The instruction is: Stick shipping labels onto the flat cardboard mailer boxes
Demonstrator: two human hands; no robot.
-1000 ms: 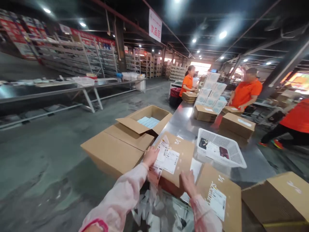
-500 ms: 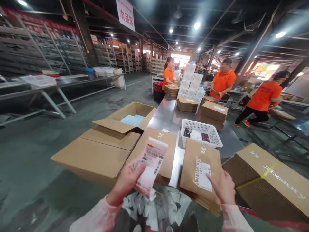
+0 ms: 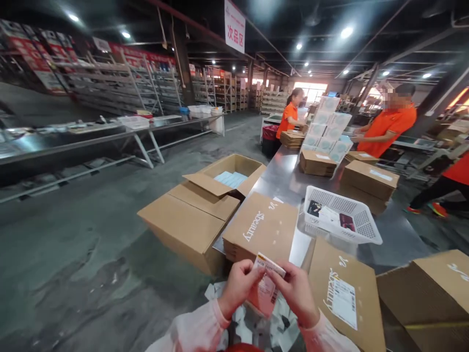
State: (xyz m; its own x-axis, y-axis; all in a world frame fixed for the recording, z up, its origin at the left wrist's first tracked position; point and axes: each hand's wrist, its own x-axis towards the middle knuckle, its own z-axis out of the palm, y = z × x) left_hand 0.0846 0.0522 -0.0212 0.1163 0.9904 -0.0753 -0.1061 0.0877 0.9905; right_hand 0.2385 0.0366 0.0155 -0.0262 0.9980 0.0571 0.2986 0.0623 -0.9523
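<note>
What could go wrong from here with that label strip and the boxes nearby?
The label strip is pinched between the left grip and right grip; it might crease or tear if pulled unevenly. White scraps lie below it, so a dropped piece could be hard to spot among them. The stacked boxes sit near the edge of the table, so a bump might knock some off.
</note>
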